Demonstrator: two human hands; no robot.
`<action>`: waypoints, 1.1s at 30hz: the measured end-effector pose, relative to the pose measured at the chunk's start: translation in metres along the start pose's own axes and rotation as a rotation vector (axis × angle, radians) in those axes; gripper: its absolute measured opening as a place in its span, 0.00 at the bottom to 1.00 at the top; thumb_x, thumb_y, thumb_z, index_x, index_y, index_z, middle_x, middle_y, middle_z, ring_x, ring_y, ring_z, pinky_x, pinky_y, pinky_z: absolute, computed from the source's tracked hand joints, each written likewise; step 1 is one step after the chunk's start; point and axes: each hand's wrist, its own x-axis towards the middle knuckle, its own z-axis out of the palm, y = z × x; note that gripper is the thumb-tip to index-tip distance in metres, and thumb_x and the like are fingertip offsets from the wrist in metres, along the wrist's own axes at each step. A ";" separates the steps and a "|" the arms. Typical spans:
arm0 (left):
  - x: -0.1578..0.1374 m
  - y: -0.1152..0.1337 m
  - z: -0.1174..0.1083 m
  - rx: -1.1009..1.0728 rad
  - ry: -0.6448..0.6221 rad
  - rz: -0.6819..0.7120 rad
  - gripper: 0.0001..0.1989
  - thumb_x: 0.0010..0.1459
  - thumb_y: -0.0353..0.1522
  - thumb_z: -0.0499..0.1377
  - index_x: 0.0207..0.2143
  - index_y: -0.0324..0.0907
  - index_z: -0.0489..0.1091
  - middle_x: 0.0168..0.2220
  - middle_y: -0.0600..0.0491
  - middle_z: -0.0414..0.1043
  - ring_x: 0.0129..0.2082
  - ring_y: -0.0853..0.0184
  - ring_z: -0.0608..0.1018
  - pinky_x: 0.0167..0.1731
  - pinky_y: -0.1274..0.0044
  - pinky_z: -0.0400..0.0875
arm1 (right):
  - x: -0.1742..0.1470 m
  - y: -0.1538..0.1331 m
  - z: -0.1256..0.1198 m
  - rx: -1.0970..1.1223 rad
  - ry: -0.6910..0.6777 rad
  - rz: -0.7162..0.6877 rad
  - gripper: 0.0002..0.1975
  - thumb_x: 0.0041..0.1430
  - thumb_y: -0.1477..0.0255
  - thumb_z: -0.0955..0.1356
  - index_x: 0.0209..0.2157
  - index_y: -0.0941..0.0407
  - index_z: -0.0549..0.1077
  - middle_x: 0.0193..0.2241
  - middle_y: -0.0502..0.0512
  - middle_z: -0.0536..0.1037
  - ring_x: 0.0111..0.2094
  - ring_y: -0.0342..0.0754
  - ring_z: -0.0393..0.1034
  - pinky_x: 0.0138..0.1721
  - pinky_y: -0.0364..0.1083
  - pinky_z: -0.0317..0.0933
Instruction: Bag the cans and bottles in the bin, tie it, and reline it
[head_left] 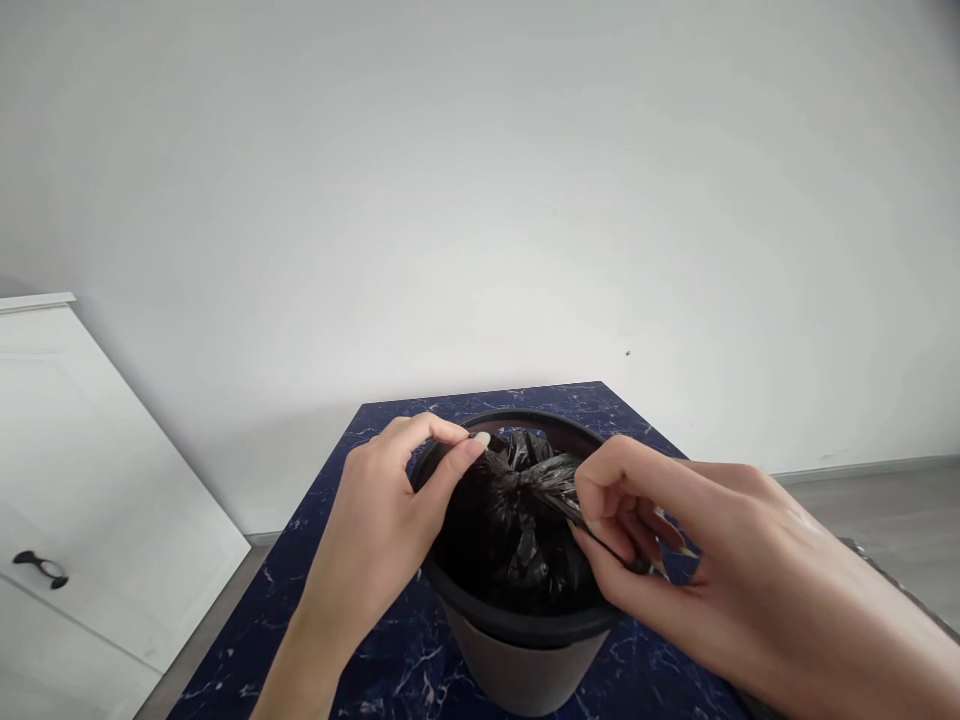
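Observation:
A black plastic garbage bag [529, 555] sits inside a round trash bin [525, 665] with a dark rim. The neck of the bag is gathered into a twisted knot at the middle of the opening. My left hand [397, 520] pinches one end of the bag between thumb and forefinger, over the bin's left rim. On the other side, my right hand [675, 540] grips the other gathered end, fingers curled round it. Both ends stretch outward from the knot. The bottom of the bag is hidden within the bin.
Under the bin is a table with a dark blue marbled top [405, 670]. Behind it rises a plain pale wall [480, 200]. A white cabinet [97, 480] with a black handle [41, 569] stands at the left. Grey floor [877, 510] shows at the right.

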 end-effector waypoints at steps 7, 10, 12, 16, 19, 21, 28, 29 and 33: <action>0.011 -0.026 -0.008 0.021 0.065 -0.082 0.19 0.68 0.55 0.62 0.40 0.53 0.82 0.55 0.56 0.83 0.54 0.55 0.80 0.41 0.73 0.72 | 0.001 0.010 -0.010 0.064 -0.147 0.170 0.13 0.56 0.82 0.66 0.32 0.49 0.63 0.22 0.40 0.68 0.23 0.41 0.63 0.23 0.41 0.59; 0.013 -0.030 -0.012 0.019 0.058 -0.096 0.20 0.68 0.56 0.61 0.40 0.53 0.81 0.54 0.56 0.82 0.50 0.57 0.80 0.39 0.73 0.70 | 0.000 0.013 -0.012 0.079 -0.153 0.190 0.12 0.58 0.81 0.66 0.31 0.49 0.63 0.22 0.40 0.68 0.23 0.41 0.62 0.23 0.42 0.58; 0.012 -0.028 -0.013 -0.036 0.036 -0.063 0.20 0.70 0.56 0.60 0.42 0.53 0.79 0.50 0.56 0.83 0.47 0.59 0.80 0.38 0.73 0.69 | 0.000 0.013 -0.012 0.089 -0.150 0.185 0.11 0.60 0.81 0.65 0.32 0.48 0.63 0.24 0.40 0.68 0.24 0.41 0.62 0.24 0.42 0.58; 0.005 -0.018 -0.010 -0.189 -0.042 0.007 0.18 0.74 0.53 0.56 0.46 0.52 0.74 0.42 0.57 0.83 0.37 0.65 0.80 0.39 0.74 0.71 | 0.000 0.010 -0.008 0.092 -0.145 0.190 0.08 0.68 0.76 0.67 0.37 0.48 0.65 0.29 0.42 0.71 0.28 0.42 0.66 0.29 0.42 0.62; 0.002 -0.013 -0.007 -0.179 -0.101 0.012 0.18 0.74 0.54 0.56 0.53 0.53 0.69 0.50 0.56 0.82 0.40 0.65 0.81 0.41 0.73 0.73 | -0.001 0.010 -0.002 0.044 -0.111 0.235 0.10 0.72 0.61 0.70 0.41 0.47 0.65 0.33 0.44 0.74 0.31 0.44 0.68 0.32 0.44 0.64; 0.001 -0.011 -0.006 -0.091 -0.155 -0.005 0.22 0.72 0.55 0.57 0.59 0.55 0.68 0.49 0.55 0.81 0.42 0.63 0.80 0.39 0.73 0.73 | -0.002 0.012 0.001 0.002 -0.113 0.265 0.16 0.72 0.52 0.70 0.42 0.47 0.65 0.35 0.45 0.74 0.31 0.45 0.68 0.32 0.45 0.64; 0.008 -0.002 -0.007 -0.007 -0.248 -0.022 0.19 0.67 0.56 0.62 0.44 0.54 0.82 0.44 0.55 0.82 0.42 0.58 0.82 0.40 0.71 0.75 | -0.003 0.022 0.005 -0.089 -0.146 0.318 0.20 0.73 0.47 0.66 0.37 0.49 0.69 0.37 0.49 0.76 0.37 0.50 0.70 0.38 0.49 0.64; 0.008 -0.001 -0.006 -0.023 -0.248 -0.027 0.17 0.66 0.54 0.64 0.44 0.55 0.83 0.43 0.56 0.83 0.41 0.59 0.83 0.39 0.72 0.76 | -0.002 0.021 0.005 -0.085 -0.158 0.310 0.20 0.74 0.49 0.66 0.35 0.49 0.69 0.36 0.49 0.76 0.37 0.50 0.70 0.38 0.50 0.63; 0.006 0.000 -0.004 -0.064 -0.175 0.016 0.12 0.67 0.50 0.66 0.38 0.58 0.85 0.42 0.59 0.85 0.42 0.60 0.84 0.39 0.75 0.76 | 0.002 0.018 0.005 -0.038 -0.196 0.294 0.19 0.77 0.57 0.64 0.30 0.50 0.70 0.31 0.48 0.75 0.34 0.49 0.69 0.37 0.50 0.62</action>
